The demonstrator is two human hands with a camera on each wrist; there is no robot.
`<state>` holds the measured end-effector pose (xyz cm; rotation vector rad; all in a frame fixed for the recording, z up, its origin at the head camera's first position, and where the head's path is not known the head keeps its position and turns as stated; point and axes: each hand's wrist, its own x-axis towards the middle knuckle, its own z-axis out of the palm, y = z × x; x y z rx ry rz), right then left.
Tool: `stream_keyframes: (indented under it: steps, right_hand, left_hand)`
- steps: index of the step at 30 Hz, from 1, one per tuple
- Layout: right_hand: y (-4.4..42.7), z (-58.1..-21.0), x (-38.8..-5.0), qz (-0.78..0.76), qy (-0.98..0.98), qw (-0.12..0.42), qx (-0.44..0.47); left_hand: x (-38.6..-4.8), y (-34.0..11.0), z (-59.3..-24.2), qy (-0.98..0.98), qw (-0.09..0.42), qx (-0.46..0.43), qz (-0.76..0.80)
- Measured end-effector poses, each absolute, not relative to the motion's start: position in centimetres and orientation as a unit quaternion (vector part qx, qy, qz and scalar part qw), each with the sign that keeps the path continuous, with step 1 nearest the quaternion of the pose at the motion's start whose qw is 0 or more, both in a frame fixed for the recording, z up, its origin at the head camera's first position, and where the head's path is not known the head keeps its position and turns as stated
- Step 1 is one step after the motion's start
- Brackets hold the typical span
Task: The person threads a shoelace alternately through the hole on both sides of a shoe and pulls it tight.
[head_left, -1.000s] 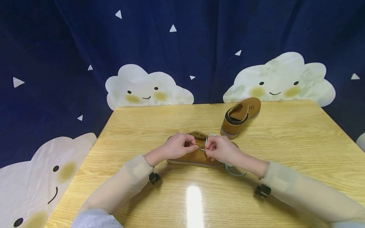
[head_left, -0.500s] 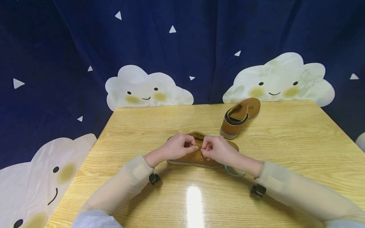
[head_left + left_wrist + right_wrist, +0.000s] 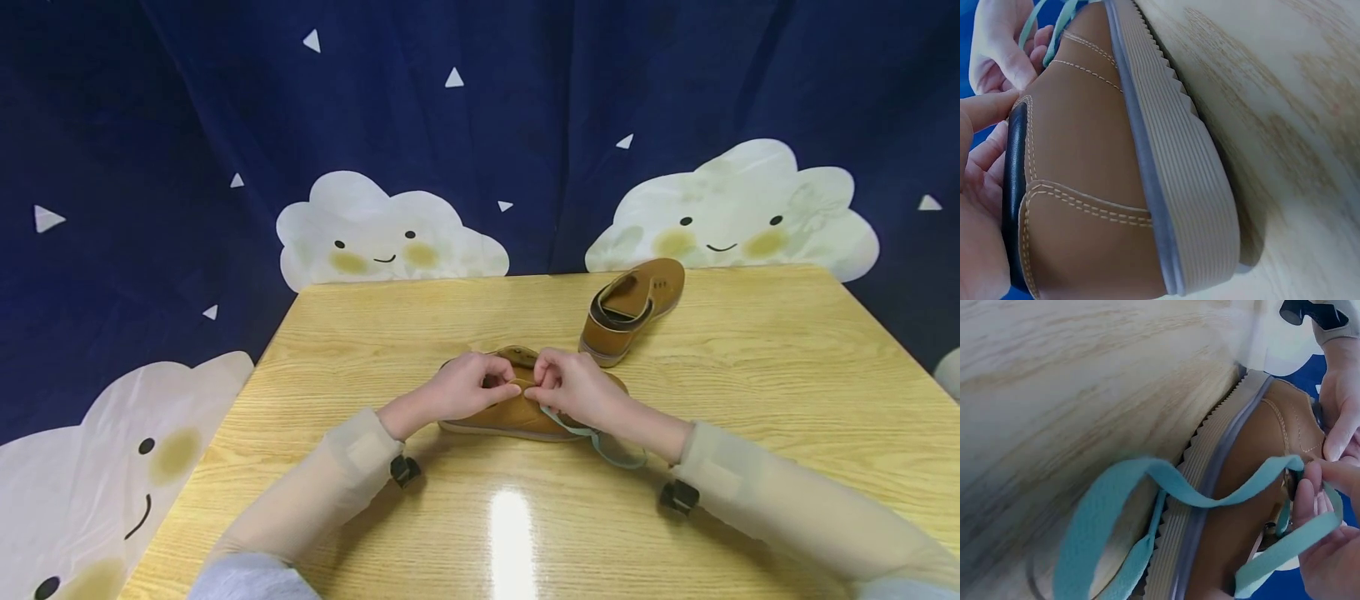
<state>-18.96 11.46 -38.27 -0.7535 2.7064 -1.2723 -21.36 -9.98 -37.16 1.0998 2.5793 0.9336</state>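
Observation:
A brown shoe (image 3: 510, 414) lies on the table in the head view, its sole side toward me and its toe to the right. Beside its opening, my left hand (image 3: 467, 387) pinches the edge of the near lacing flap between thumb and fingers. My right hand (image 3: 581, 386) is close to the left fingertips and pinches a pale turquoise shoelace (image 3: 1210, 501) at the flap. In the right wrist view the lace loops past the fingers and hangs over the sole. The pinched lace tip is hidden. The left wrist view shows the stitched heel (image 3: 1085, 250) and both thumbs meeting at the flap.
A second brown shoe (image 3: 611, 339), without a lace in its eyelets, stands behind and to the right on the wooden table (image 3: 360, 333). A dark blue curtain (image 3: 525, 108) with white clouds hangs behind the table.
My right hand moved left to the flap, and its fingers shifted there. More of the lace now shows hanging below that hand, across the shoe's side. My left hand stayed in place.

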Motion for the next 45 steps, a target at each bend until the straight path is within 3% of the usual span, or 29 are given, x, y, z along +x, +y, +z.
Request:
stream_keyframes:
  steps: [13,21,28,36,45]
  right_hand:
    - [12.0,-38.7,-19.1,-0.4,0.87,0.0,-0.288]
    - [12.2,-39.0,-19.0,-0.393,0.866,-0.02,-0.308]
    - [12.3,-39.2,-19.0,-0.394,0.863,-0.033,-0.316]
    - [12.3,-39.2,-19.0,-0.395,0.858,-0.038,-0.325]
    - [12.3,-39.3,-19.1,-0.4,0.856,-0.037,-0.326]
  left_hand:
    - [-22.1,-10.3,-36.7,0.846,0.138,0.371,0.358]
    - [-23.4,-10.0,-36.2,0.839,0.14,0.416,0.32]
    - [-24.1,-9.5,-36.3,0.827,0.171,0.442,0.301]
    - [-24.3,-9.5,-35.9,0.822,0.209,0.442,0.293]
    - [-24.3,-9.4,-35.7,0.828,0.214,0.438,0.279]
